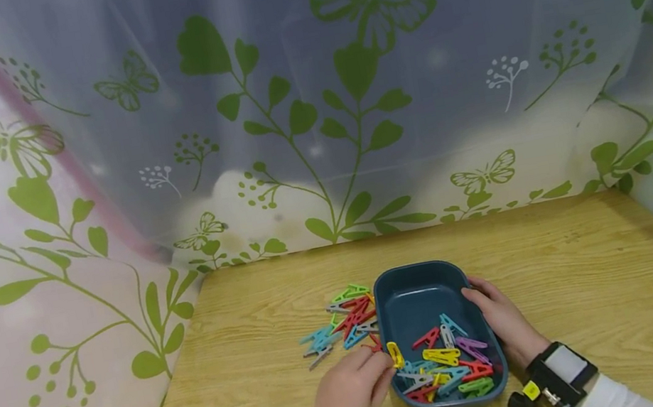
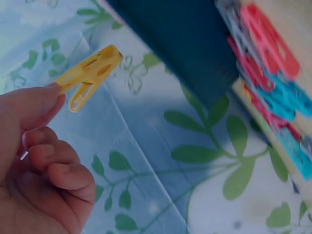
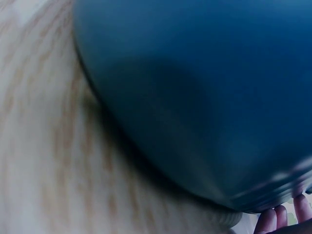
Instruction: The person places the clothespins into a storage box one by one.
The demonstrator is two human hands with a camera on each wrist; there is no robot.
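Observation:
A yellow clothespin is pinched by its handle end between the thumb and forefinger of my left hand, over the left rim of a dark blue plastic tub. The left wrist view shows the clothespin gripped by one handle tip, the other fingers curled below. My right hand holds the tub's right side, thumb at the rim and fingers along the outer wall. In the right wrist view the tub's outer wall fills most of the picture. Mixed clothespins lie in the tub's near half.
A loose pile of coloured clothespins lies on the wooden table, close against the tub's left side. A patterned curtain hangs behind the table and along both sides. A wrist camera sits on the right wrist.

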